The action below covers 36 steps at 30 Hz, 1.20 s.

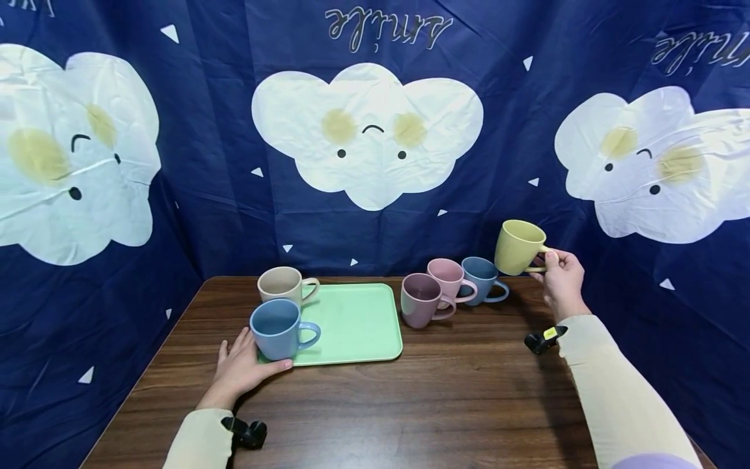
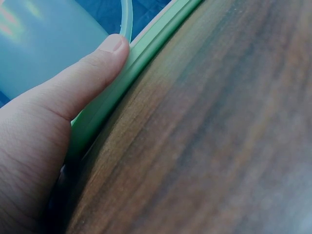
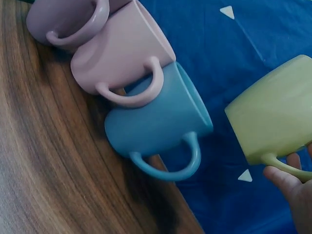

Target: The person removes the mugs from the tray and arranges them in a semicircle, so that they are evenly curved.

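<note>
My right hand [image 1: 564, 281] grips a yellow mug [image 1: 518, 249] by its handle, holding it upright above the table. In the right wrist view that yellow mug [image 3: 278, 112] hangs apart from a dark blue mug [image 3: 158, 117]. At the left, my left hand [image 1: 243, 365] lies with thumb and fingers spread at the near left corner of a green tray [image 1: 357, 326]. Its thumb [image 2: 92, 73] rests along the tray's rim, close against a blue mug [image 1: 275, 332]. A beige mug [image 1: 281, 284] stands behind the blue one on the tray.
Right of the tray stand a purple mug [image 1: 419, 303], a pink mug [image 1: 446, 277] and the dark blue mug [image 1: 477, 280], in a close slanting row with handles to the right. They sit on a wooden table [image 1: 457, 391], with a blue curtain [image 1: 375, 241] behind.
</note>
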Each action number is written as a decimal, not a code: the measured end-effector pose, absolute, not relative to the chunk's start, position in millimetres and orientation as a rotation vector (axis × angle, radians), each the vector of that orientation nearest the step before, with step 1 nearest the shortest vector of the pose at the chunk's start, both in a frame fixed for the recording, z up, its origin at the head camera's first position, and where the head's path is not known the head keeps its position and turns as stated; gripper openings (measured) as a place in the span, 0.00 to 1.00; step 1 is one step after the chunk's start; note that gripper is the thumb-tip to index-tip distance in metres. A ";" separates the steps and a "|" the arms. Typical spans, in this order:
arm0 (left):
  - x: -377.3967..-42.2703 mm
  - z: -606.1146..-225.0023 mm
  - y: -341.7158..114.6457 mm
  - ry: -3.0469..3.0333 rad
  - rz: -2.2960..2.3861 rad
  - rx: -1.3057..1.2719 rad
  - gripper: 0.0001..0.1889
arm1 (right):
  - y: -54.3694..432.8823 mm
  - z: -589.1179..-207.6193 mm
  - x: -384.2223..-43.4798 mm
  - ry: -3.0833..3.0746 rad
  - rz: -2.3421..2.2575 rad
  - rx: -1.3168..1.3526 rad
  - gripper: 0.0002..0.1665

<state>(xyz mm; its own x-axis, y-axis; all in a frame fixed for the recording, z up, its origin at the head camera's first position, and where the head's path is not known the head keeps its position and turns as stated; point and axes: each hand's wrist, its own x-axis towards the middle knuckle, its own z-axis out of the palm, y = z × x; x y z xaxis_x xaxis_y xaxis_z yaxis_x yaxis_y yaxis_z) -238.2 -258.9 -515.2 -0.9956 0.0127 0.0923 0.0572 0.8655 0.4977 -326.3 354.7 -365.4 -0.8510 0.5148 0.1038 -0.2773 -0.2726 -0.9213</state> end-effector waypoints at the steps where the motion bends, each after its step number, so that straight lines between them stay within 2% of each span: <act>1: -238.1 -515.2 -258.7 -2.953 -0.792 -0.053 0.69 | 355.8 -366.8 -326.7 -1.489 2.147 -0.308 0.04; 17: -235.3 -510.1 -255.2 -2.974 -0.790 -0.036 0.69 | 373.3 -391.9 -329.3 -1.451 2.110 -0.404 0.03; 36: -234.6 -510.6 -256.2 -2.972 -0.780 -0.032 0.68 | 374.8 -436.8 -330.0 -1.438 2.041 -0.385 0.04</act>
